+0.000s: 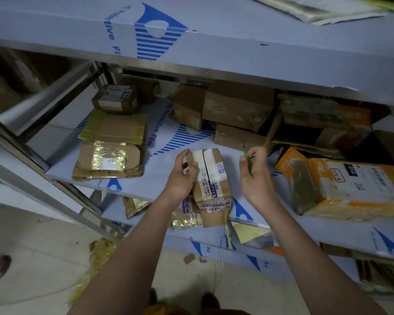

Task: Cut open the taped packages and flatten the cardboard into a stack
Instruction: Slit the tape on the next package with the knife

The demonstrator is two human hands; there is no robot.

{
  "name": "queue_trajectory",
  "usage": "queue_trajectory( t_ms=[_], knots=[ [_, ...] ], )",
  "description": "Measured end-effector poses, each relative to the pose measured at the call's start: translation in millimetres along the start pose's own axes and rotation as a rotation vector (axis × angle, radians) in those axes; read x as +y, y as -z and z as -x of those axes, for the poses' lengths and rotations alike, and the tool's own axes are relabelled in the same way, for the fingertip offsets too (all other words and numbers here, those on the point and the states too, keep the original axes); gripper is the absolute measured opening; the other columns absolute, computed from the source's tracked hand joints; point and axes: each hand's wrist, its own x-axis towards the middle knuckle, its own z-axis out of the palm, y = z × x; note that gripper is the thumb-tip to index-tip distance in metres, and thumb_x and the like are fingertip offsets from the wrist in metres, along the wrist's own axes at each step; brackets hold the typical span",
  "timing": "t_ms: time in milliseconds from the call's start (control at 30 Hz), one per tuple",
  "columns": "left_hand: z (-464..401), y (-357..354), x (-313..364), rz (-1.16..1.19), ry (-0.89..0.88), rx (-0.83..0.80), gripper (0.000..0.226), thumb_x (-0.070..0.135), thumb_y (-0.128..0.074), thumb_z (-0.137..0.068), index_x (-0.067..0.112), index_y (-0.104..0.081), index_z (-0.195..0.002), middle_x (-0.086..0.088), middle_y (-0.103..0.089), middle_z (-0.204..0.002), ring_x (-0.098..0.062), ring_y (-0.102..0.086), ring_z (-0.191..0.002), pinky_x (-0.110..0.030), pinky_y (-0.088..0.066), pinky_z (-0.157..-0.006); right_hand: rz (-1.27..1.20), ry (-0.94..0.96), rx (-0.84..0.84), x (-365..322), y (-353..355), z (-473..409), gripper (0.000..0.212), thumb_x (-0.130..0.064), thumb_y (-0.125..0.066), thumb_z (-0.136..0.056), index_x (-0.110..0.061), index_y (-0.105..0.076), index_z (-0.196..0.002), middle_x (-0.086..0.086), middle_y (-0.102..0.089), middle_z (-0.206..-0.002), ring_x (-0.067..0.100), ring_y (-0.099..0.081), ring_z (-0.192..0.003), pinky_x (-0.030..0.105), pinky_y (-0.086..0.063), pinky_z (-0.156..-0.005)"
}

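A small brown cardboard package [212,178] wrapped in printed tape stands tilted over the front edge of the middle shelf [164,164]. My left hand [182,176] grips its left side, thumb on the taped face. My right hand [257,176], a little to the right of the package and apart from it, pinches a small green cutter [248,161]. A stack of flattened cardboard [110,153] with yellow tape lies at the shelf's left.
Several taped boxes [237,110] crowd the shelf's back. An orange and white package [348,187] lies at the right. An upper shelf [191,37] overhangs. Tape scraps [98,253] litter the tiled floor. Metal frame bars [32,155] run at the left.
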Motion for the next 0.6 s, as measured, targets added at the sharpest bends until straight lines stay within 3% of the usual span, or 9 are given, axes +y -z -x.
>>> queue_trajectory(
  t_ms=[67, 133, 233, 300, 433, 600],
  knots=[
    [-1.0, -2.0, 2.8, 0.028, 0.039, 0.030, 0.028, 0.028, -0.048, -0.102, 0.037, -0.040, -0.127, 0.002, -0.059, -0.108, -0.019, -0.064, -0.090, -0.037, -0.059, -0.074, -0.061, 0.017, -0.016, -2.5, -0.3, -2.2, 0.010, -0.015, -0.053, -0.100, -0.024, -0.049, -0.099, -0.008, -0.051, -0.070, 0.003, -0.049, -0.056, 0.022, -0.037, -0.053],
    [2.4, -7.0, 5.1, 0.088, 0.062, 0.067, 0.025, 0.022, -0.051, -0.101, 0.027, -0.043, -0.125, 0.001, -0.060, -0.100, -0.020, -0.065, -0.085, -0.038, -0.060, -0.068, -0.233, -0.072, -0.106, -9.5, -0.6, -3.7, 0.027, -0.014, -0.064, -0.095, -0.034, -0.055, -0.110, -0.010, -0.057, -0.086, -0.006, -0.057, -0.072, 0.014, -0.045, -0.067],
    [12.2, -17.9, 7.2, 0.116, 0.049, 0.108, 0.026, 0.017, -0.052, -0.101, 0.020, -0.041, -0.124, 0.001, -0.060, -0.094, -0.018, -0.065, -0.073, -0.032, -0.058, -0.052, -0.382, -0.127, -0.245, -13.3, -3.5, -7.6, 0.062, -0.010, -0.076, -0.084, -0.038, -0.046, -0.131, -0.009, -0.057, -0.110, -0.003, -0.060, -0.099, 0.015, -0.050, -0.083],
    [15.6, -23.8, 6.8, 0.126, 0.042, 0.124, 0.025, 0.017, -0.052, -0.101, 0.020, -0.039, -0.122, 0.003, -0.059, -0.092, -0.017, -0.065, -0.069, -0.031, -0.056, -0.047, -0.355, -0.081, -0.259, -10.6, -8.1, -11.4, 0.064, -0.009, -0.076, -0.084, -0.032, -0.046, -0.136, -0.006, -0.056, -0.118, 0.001, -0.058, -0.109, 0.015, -0.049, -0.085],
    [17.0, -23.8, 9.2, 0.139, 0.063, 0.105, 0.026, 0.019, -0.053, -0.100, 0.020, -0.039, -0.122, 0.004, -0.058, -0.093, -0.014, -0.066, -0.063, -0.030, -0.055, -0.046, -0.379, -0.001, -0.136, -7.7, -15.2, -16.2, 0.023, -0.021, -0.058, -0.098, -0.022, -0.064, -0.120, -0.008, -0.069, -0.086, 0.000, -0.065, -0.079, 0.016, -0.049, -0.074],
    [15.3, -20.7, 13.6, 0.117, 0.092, 0.038, 0.026, 0.024, -0.054, -0.101, 0.023, -0.038, -0.122, 0.006, -0.058, -0.093, -0.013, -0.067, -0.059, -0.031, -0.059, -0.054, -0.319, -0.019, -0.049, 3.2, -22.4, -18.6, 0.017, -0.031, -0.058, -0.098, -0.025, -0.074, -0.097, 0.000, -0.071, -0.069, 0.007, -0.062, -0.065, 0.035, -0.056, -0.069]
  ],
)
